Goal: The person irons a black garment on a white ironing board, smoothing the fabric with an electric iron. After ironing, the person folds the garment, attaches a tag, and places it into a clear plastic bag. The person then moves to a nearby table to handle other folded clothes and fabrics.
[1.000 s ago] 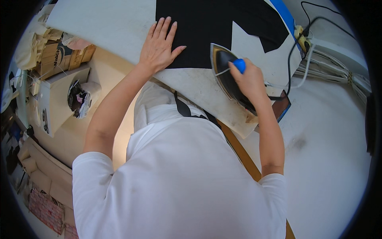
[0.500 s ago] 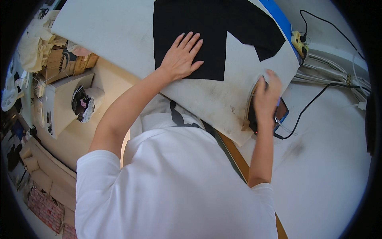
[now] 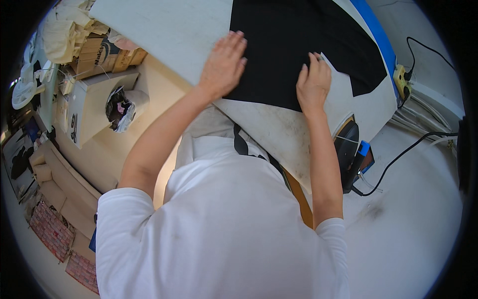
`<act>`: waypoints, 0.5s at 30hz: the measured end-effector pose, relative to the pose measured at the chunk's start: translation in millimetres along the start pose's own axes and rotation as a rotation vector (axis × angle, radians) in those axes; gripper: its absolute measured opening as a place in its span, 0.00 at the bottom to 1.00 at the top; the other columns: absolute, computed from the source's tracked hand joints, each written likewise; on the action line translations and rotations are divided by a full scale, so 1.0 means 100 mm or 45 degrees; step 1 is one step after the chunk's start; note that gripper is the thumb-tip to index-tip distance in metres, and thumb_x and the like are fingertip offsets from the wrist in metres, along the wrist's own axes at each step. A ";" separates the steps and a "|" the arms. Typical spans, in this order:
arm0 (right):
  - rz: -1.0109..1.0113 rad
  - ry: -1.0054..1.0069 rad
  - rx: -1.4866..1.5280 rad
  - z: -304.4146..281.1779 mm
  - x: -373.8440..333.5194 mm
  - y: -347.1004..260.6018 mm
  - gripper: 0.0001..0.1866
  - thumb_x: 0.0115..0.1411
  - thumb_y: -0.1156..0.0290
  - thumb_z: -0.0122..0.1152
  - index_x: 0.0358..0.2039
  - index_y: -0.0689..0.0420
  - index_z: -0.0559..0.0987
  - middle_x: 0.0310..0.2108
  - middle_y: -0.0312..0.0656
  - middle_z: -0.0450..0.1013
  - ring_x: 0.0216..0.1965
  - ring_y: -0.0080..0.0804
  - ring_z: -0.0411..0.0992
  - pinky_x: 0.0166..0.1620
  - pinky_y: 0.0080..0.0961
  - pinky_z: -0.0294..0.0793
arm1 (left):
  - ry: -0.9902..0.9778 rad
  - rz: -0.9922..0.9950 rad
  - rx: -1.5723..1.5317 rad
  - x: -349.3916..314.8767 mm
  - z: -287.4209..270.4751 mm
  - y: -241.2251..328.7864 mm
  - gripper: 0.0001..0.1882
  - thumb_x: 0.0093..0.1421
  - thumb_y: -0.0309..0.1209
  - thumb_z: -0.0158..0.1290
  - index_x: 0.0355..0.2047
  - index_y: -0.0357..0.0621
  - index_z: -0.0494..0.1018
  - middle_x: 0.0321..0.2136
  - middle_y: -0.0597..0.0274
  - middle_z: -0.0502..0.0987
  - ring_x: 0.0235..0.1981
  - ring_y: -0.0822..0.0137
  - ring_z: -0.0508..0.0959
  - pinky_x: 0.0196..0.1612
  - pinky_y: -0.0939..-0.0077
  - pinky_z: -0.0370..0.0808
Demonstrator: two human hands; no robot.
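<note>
A black garment or cut cloth (image 3: pixel 279 55) lies flat on the pale, stained padded board (image 3: pixel 159 35). My left hand (image 3: pixel 221 65) rests at the cloth's left edge, its fingers stretched out and close together. At the lower right part of the cloth is my right hand (image 3: pixel 314 84), thumb and fingers apart and touching the fabric near its edge. Neither hand visibly lifts anything. Beside my right forearm an iron (image 3: pixel 347 137) with a dark body and a blue part on its handle stands at the board's right corner, its cord trailing right.
A yellow power strip (image 3: pixel 400 79) with plugs sits beyond the board's blue edge (image 3: pixel 373 30), near bundled cables (image 3: pixel 423 112). On the left are a cardboard box (image 3: pixel 92 60), a bin with a lined opening (image 3: pixel 119 109) and a beige sofa (image 3: pixel 62 184).
My right hand has let go of the iron and moved up and left to the cloth. My left hand has slid from the cloth's middle to its left edge. The view has shifted slightly.
</note>
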State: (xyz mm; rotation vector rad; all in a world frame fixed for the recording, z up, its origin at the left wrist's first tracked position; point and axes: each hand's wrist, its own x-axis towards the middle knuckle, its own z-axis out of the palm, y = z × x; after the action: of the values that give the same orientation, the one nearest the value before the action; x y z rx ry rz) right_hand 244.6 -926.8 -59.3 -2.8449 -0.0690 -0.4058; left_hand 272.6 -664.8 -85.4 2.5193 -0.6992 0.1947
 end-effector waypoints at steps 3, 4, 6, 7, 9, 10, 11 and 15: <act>-0.029 0.054 -0.040 0.23 -0.02 0.16 0.18 0.65 0.73 0.55 0.54 0.65 0.75 0.57 0.55 0.70 0.61 0.52 0.66 0.63 0.41 0.65 | -0.113 0.009 0.316 0.00 -0.07 -0.33 0.27 0.70 0.37 0.44 0.67 0.42 0.60 0.69 0.57 0.59 0.71 0.55 0.56 0.72 0.57 0.49; -0.025 0.065 -0.017 0.26 -0.02 0.20 0.19 0.65 0.73 0.54 0.56 0.66 0.73 0.60 0.56 0.68 0.64 0.54 0.62 0.65 0.43 0.62 | -0.123 0.014 0.290 0.00 -0.08 -0.38 0.27 0.71 0.38 0.43 0.68 0.43 0.59 0.69 0.58 0.58 0.71 0.56 0.55 0.73 0.57 0.48; -0.011 0.057 0.026 0.15 -0.08 0.15 0.20 0.65 0.73 0.54 0.57 0.65 0.73 0.60 0.56 0.68 0.64 0.55 0.62 0.65 0.44 0.62 | -0.144 0.017 0.234 -0.03 -0.08 -0.43 0.28 0.71 0.39 0.42 0.69 0.46 0.57 0.70 0.61 0.57 0.72 0.58 0.54 0.73 0.58 0.47; -0.005 0.050 0.047 0.08 -0.12 0.11 0.20 0.65 0.73 0.54 0.57 0.65 0.72 0.60 0.56 0.68 0.64 0.55 0.62 0.65 0.44 0.62 | -0.150 0.020 0.237 -0.04 -0.09 -0.44 0.28 0.71 0.39 0.42 0.69 0.46 0.57 0.70 0.61 0.57 0.72 0.58 0.54 0.73 0.58 0.47; 0.018 -0.017 0.019 0.05 -0.33 0.21 0.21 0.65 0.73 0.54 0.58 0.65 0.71 0.61 0.56 0.67 0.65 0.55 0.61 0.66 0.44 0.60 | -0.161 0.036 0.237 -0.02 -0.12 -0.44 0.29 0.71 0.38 0.42 0.69 0.45 0.56 0.71 0.61 0.56 0.72 0.57 0.53 0.73 0.59 0.46; 0.035 -0.047 0.001 0.02 -0.42 0.25 0.22 0.65 0.72 0.55 0.59 0.64 0.71 0.61 0.56 0.67 0.66 0.55 0.61 0.67 0.45 0.59 | -0.177 0.048 0.266 -0.01 -0.12 -0.45 0.29 0.71 0.38 0.42 0.70 0.45 0.56 0.71 0.60 0.56 0.72 0.57 0.53 0.73 0.58 0.46; 0.063 -0.068 -0.024 -0.04 -0.51 0.29 0.22 0.65 0.73 0.55 0.59 0.64 0.70 0.62 0.56 0.66 0.66 0.55 0.60 0.68 0.44 0.58 | -0.193 0.063 0.295 0.00 -0.13 -0.46 0.29 0.71 0.38 0.42 0.70 0.45 0.56 0.71 0.59 0.56 0.72 0.56 0.53 0.74 0.58 0.46; 0.184 0.090 -0.018 -0.79 -0.62 0.45 0.24 0.65 0.72 0.56 0.61 0.64 0.70 0.63 0.54 0.66 0.67 0.50 0.60 0.69 0.41 0.56 | -0.087 -0.059 0.168 -0.10 -0.07 -0.60 0.30 0.70 0.37 0.42 0.70 0.44 0.55 0.71 0.53 0.55 0.73 0.54 0.52 0.73 0.57 0.46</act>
State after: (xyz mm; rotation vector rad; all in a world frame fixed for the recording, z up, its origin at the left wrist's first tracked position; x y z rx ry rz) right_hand 167.5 -991.8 -15.1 -2.8229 0.1525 -0.4770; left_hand 294.9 -612.9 -108.7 2.6762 -0.6739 0.1435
